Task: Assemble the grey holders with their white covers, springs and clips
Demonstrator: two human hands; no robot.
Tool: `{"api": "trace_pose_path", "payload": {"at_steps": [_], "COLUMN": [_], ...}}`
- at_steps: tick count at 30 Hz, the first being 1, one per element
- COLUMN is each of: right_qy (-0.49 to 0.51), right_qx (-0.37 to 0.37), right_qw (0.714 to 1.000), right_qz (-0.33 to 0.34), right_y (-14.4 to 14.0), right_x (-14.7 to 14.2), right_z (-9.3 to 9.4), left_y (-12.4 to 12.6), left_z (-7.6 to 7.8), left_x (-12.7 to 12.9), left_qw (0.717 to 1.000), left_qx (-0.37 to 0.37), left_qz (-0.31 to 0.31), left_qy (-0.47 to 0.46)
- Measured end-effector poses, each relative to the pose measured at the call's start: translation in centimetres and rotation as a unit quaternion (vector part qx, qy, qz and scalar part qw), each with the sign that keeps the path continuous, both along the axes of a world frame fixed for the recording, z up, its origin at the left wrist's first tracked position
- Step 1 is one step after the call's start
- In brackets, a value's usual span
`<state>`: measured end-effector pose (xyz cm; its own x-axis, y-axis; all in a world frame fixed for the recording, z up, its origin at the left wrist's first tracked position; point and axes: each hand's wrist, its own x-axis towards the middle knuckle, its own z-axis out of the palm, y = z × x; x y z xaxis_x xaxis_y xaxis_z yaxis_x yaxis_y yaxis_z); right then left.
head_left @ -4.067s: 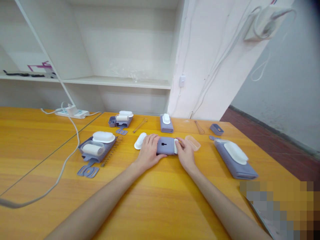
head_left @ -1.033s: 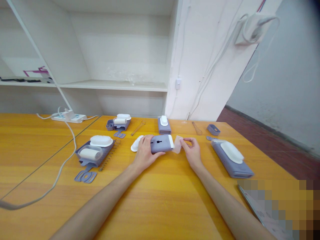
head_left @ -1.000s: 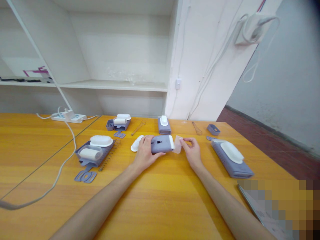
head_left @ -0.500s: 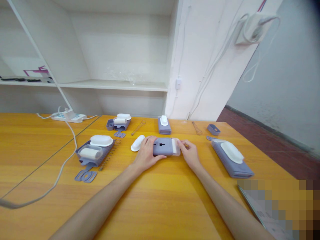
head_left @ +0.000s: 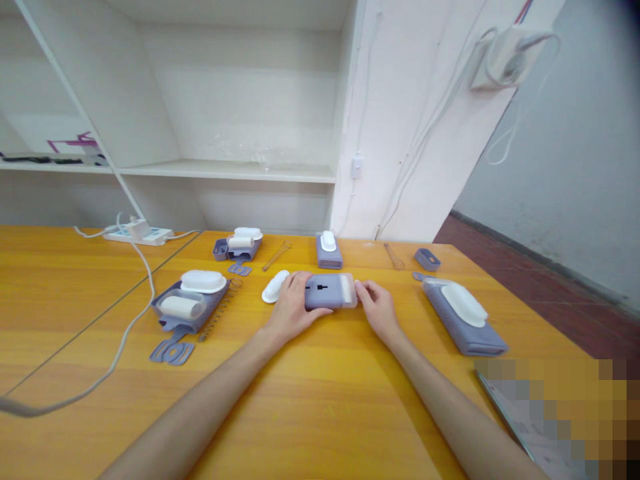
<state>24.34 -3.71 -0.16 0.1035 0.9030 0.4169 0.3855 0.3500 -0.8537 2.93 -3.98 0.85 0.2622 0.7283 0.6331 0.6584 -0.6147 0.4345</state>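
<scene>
My left hand [head_left: 290, 303] is wrapped round the left part of a purple-grey plastic case [head_left: 323, 292], which lies crosswise on the table with dark slots on its upper face. A translucent insert [head_left: 349, 291] with white inside sticks out of the case's right end. The closed fingertips of my right hand [head_left: 377, 307] touch the insert's outer edge. Just beyond my left hand rests a white oval cover [head_left: 275, 287], partly hidden by my fingers. The left end of the case is hidden under my palm.
Similar cases with white covers stand at left [head_left: 203, 283], back left [head_left: 245, 243], back middle [head_left: 329, 253] and right [head_left: 463, 317]. Metal springs [head_left: 220, 310], flat purple-grey pieces [head_left: 171, 352] and a small purple-grey cup [head_left: 427, 259] lie about. A white cable [head_left: 145, 293] crosses the table's left.
The case with its insert has shifted very slightly left and away from me. Both hands keep nearly the same place, and the other parts have not moved.
</scene>
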Motion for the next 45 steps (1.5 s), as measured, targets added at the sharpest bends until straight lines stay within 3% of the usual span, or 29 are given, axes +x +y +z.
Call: {"api": "trace_pose_path", "payload": {"at_steps": [6, 14, 30, 38, 45], "right_qy": [-0.093, -0.203, -0.410, -0.403, -0.447], "right_qx": [0.029, 0.069, 0.073, 0.042, 0.034], "right_qw": [0.994, 0.973, 0.909, 0.914, 0.893], "right_qz": [0.047, 0.088, 0.029, 0.006, -0.053], "right_y": [-0.6, -1.6, -1.8, -1.2, -1.0], "right_x": [-0.5, -0.7, -0.1, -0.4, -0.5], "right_z": [0.2, 1.2, 0.9, 0.3, -0.1], "left_y": [0.2, 0.2, 0.2, 0.5, 0.4], "left_z": [-0.2, -0.3, -0.9, -0.5, -0.4], "left_x": [-0.1, -0.4, -0.8, -0.6, -0.3], "left_qw": [0.999, 0.999, 0.999, 0.997, 0.991], "left_qx": [0.006, -0.006, -0.037, -0.017, 0.019], "left_qz": [0.032, 0.028, -0.008, -0.018, 0.063], "left_qy": [-0.015, -0.021, 0.011, 0.068, 0.119]}}
